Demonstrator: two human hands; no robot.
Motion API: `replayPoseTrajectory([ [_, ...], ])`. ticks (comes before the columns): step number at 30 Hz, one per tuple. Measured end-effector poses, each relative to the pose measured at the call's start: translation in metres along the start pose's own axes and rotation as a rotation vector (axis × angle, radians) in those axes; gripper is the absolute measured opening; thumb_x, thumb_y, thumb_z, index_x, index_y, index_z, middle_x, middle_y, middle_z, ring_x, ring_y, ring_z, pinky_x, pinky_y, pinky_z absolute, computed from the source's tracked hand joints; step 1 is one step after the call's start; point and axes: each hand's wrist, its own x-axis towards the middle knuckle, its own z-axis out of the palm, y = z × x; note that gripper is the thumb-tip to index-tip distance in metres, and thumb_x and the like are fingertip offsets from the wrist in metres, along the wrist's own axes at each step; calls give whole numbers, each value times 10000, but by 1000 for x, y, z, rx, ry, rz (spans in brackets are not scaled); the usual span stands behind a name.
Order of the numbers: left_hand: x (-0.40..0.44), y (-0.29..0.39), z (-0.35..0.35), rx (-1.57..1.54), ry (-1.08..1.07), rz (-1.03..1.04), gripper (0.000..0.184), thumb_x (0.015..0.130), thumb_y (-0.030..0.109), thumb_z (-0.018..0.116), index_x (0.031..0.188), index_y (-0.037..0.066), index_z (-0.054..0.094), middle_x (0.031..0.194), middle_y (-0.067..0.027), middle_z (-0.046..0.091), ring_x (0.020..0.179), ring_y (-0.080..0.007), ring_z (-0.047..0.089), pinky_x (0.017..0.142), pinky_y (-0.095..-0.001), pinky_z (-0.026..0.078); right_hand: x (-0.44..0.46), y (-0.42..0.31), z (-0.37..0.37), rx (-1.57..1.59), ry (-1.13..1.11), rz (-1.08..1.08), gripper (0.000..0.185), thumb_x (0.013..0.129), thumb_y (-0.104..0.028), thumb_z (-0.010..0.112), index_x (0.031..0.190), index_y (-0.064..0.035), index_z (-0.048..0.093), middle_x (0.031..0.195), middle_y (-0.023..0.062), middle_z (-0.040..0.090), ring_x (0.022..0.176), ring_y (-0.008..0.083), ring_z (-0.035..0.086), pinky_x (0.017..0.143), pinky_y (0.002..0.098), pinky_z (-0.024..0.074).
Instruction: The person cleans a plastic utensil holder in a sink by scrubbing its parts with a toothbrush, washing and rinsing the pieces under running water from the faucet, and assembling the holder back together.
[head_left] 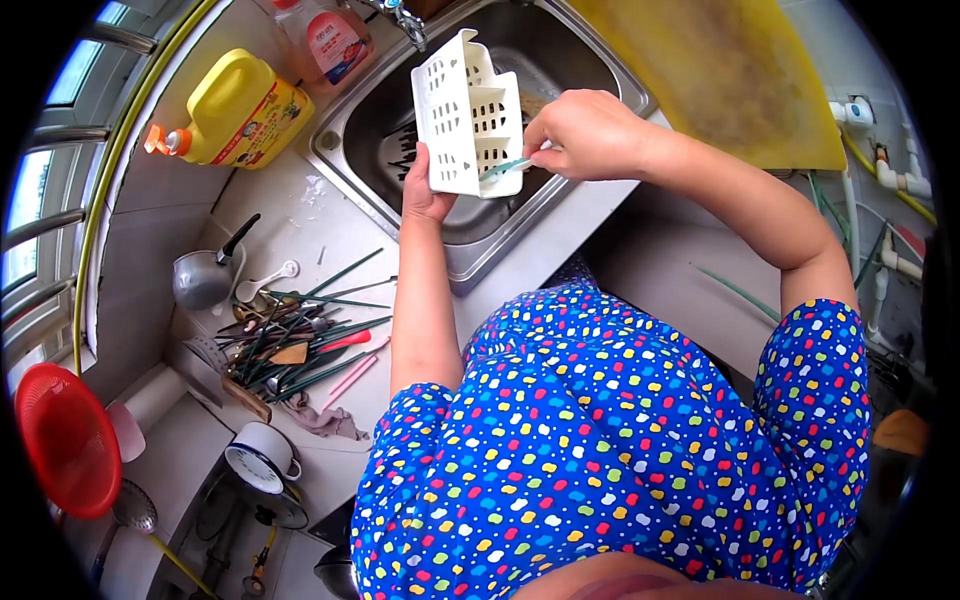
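Over the sink, my left hand [428, 188] is closed around the lower left side of a white perforated cutlery holder [450, 115], its thumb along the edge. The holder is tilted, with its compartments facing right. My right hand [590, 135] pinches a slim teal-and-white tool [508, 168] that looks like a toothbrush. The tool's far end reaches into the holder's lowest compartment; the bristles, if any, cannot be made out. Below both hands lies the stainless steel sink [470, 262], with dark slots or marks visible behind the holder.
A yellow jug [245, 110] and a pink-labelled bottle [325, 45] stand left of the faucet [402, 22]. A pile of chopsticks and utensils [290, 345] covers the left counter, near a small grey pot [203, 278], an enamel mug [262, 458] and a red basin [66, 440]. A yellow board [720, 80] lies at right.
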Motion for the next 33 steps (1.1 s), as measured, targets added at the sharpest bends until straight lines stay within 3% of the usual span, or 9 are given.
replayPoseTrajectory([
  [8, 0, 2, -2, -14, -7, 20, 496, 939, 395, 400, 1320, 77, 400, 1277, -97, 515, 1163, -281, 501, 1009, -447, 369, 2, 7, 6, 272, -161, 110, 203, 783, -187, 580, 948, -137, 688, 776, 114, 649, 729, 275, 617, 686, 383, 478],
  [10, -1, 2, -1, -10, 2, 3, 499, 939, 397, 402, 1320, 76, 399, 1276, -100, 516, 1160, -279, 504, 1006, -444, 373, -2, 3, 4, 96, -129, 97, 226, 787, -210, 560, 956, -129, 686, 885, 119, 663, 874, 280, 622, 790, 383, 474],
  [11, 0, 2, -2, -11, 2, 2, 499, 939, 397, 402, 1320, 76, 399, 1276, -100, 516, 1160, -279, 504, 1006, -444, 373, -2, 7, 10, -4, -28, 2, 205, 788, -191, 590, 962, -152, 692, 802, 85, 657, 695, 272, 621, 661, 387, 482],
  [14, 0, 2, -5, -10, 9, -15, 505, 937, 405, 405, 1321, 77, 396, 1276, -101, 515, 1153, -282, 510, 1000, -447, 380, 5, 6, 11, -335, 157, -139, 198, 791, -185, 585, 953, -162, 696, 761, 84, 653, 696, 281, 624, 645, 401, 489],
  [15, 0, 3, -7, -20, 9, -17, 508, 935, 409, 408, 1319, 77, 398, 1274, -102, 517, 1148, -283, 513, 995, -450, 385, 4, 1, 12, -385, 122, -139, 193, 793, -169, 568, 932, -167, 702, 722, 87, 640, 693, 286, 626, 630, 413, 492],
  [19, 2, 1, -10, -9, 11, -20, 509, 931, 416, 414, 1313, 79, 408, 1266, -101, 524, 1141, -283, 519, 984, -460, 391, 1, -8, 25, -290, -47, -182, 203, 785, -163, 561, 937, -159, 696, 719, 88, 636, 697, 287, 631, 631, 414, 493],
  [22, 3, 1, -9, -5, 23, -14, 510, 930, 420, 413, 1309, 79, 415, 1261, -101, 528, 1139, -280, 520, 981, -462, 394, 17, 2, 30, -420, 74, -175, 184, 791, -174, 563, 910, -159, 703, 697, 111, 635, 693, 298, 629, 637, 410, 493],
  [26, 2, 0, -10, 8, 17, -11, 513, 931, 424, 408, 1314, 81, 409, 1264, -100, 526, 1138, -280, 520, 981, -461, 393, 14, -5, 30, -294, -73, -143, 162, 786, -173, 562, 893, -144, 681, 717, 111, 637, 705, 302, 632, 630, 416, 491],
  [33, 2, 2, -7, -16, -7, 7, 524, 925, 428, 431, 1310, 73, 407, 1241, -82, 543, 1139, -251, 521, 970, -436, 407, 15, -13, 35, -438, -52, -169, 161, 736, -142, 557, 840, -129, 680, 707, 121, 638, 696, 308, 635, 619, 426, 495],
])
